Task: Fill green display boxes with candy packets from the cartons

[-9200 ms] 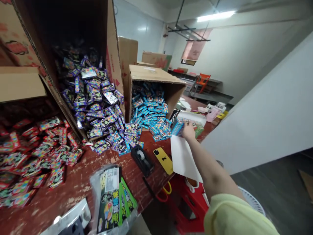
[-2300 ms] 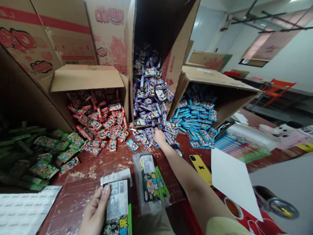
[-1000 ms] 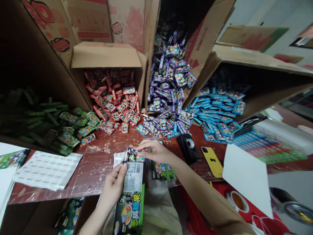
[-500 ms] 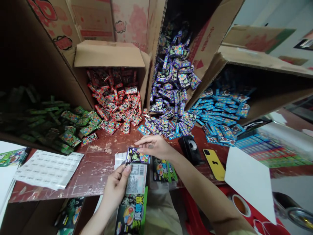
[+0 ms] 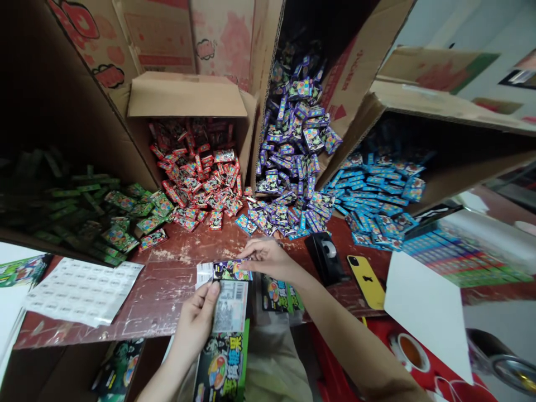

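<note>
My left hand (image 5: pixel 199 315) is closed around the left edge of a black and green candy package (image 5: pixel 221 363), thumb on its front. The package has a pale barcode panel and large coloured lettering, and its lower end runs out of view. At its top end sits a small purple candy packet (image 5: pixel 228 271). Bent over that packet's upper right corner, my right hand (image 5: pixel 268 259) pinches it with fingers together; the fingertips are partly hidden. More black and green packages (image 5: pixel 278 293) lie on the table under my right wrist.
Cardboard boxes spill red packets (image 5: pixel 201 178), purple packets (image 5: pixel 293 156), blue packets (image 5: pixel 377 190) and green packets (image 5: pixel 125 201). A black tape dispenser (image 5: pixel 324 257) and a yellow phone (image 5: pixel 365 282) lie right. A sticker sheet (image 5: pixel 84 290) lies left. A cup (image 5: pixel 410 353) stands lower right.
The purple packet appears lower and flatter at the package's top end. The package and left hand have shifted slightly left, and my right hand has come down a little.
</note>
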Tool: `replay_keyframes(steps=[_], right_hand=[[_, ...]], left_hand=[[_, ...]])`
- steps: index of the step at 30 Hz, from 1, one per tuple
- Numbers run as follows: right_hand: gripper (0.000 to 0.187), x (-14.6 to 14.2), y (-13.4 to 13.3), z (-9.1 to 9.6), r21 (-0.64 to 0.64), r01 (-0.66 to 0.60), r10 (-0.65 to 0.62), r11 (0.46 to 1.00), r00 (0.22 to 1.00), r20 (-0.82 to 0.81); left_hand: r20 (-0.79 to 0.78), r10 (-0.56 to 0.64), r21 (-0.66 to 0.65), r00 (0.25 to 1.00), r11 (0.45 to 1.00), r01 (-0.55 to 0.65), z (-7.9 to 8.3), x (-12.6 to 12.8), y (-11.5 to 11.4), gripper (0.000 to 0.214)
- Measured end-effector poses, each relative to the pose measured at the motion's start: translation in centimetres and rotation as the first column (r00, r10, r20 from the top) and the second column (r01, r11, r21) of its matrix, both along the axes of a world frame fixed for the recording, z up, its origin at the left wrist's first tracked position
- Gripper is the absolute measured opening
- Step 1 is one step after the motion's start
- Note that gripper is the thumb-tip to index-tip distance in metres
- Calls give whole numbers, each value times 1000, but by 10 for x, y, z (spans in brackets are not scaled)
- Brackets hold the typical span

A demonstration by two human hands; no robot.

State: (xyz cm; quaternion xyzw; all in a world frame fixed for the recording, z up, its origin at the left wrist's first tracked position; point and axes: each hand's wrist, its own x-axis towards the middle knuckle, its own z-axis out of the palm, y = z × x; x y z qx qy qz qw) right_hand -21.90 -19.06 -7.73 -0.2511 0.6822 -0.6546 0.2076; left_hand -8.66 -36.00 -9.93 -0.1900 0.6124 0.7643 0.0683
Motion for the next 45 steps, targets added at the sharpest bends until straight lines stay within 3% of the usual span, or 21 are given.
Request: replay_keyframes(steps=[3,6,10,14,17,20,23,25,27,31,36,45], right_hand=[[22,6,-4,-12,-101,113,-106,989,992,67],[21,9,-2,-19,-83,102,-100,991,995,24],[24,6,1,-10,-36,13,-11,999,999,54],[27,2,-4,-1,-102,115,-95,988,980,177],[26,0,-6,-6,-112,170,-150,979,974,170],[20,1,-1,-6,-69,7,-4,998,999,43],[23,3,4,3,70,-117,123,991,987,-101],[26,3,5,8,99,-67,79,993,990,-117],[27,3,2,9,50,27,-24,998,998,-66],[36,7,-3,-4,-14,101,-101,995,994,-28],[33,17,7,-19,109,22,-2,994,984,-180],[17,25,12,-1,192,-140,183,971,957,-227]], left_hand=[[-6,10,20,1000,1000,-10,-2,2,2,44],[10,35,38,999,999,-36,-4,4,5,43],[29,51,48,998,997,-52,-4,3,7,44],[-12,14,31,1000,999,-13,0,0,4,41],[7,14,35,1000,999,-14,0,1,4,43],[27,56,49,998,997,-57,1,3,6,43],[24,74,57,997,996,-75,4,3,9,43],[19,54,49,998,997,-55,6,1,10,43],[11,56,26,998,998,-56,6,0,10,43],[22,57,25,998,998,-58,0,-1,5,46],[18,73,2,997,997,-73,-5,0,2,46],[0,15,79,1000,997,-15,-5,3,7,41]])
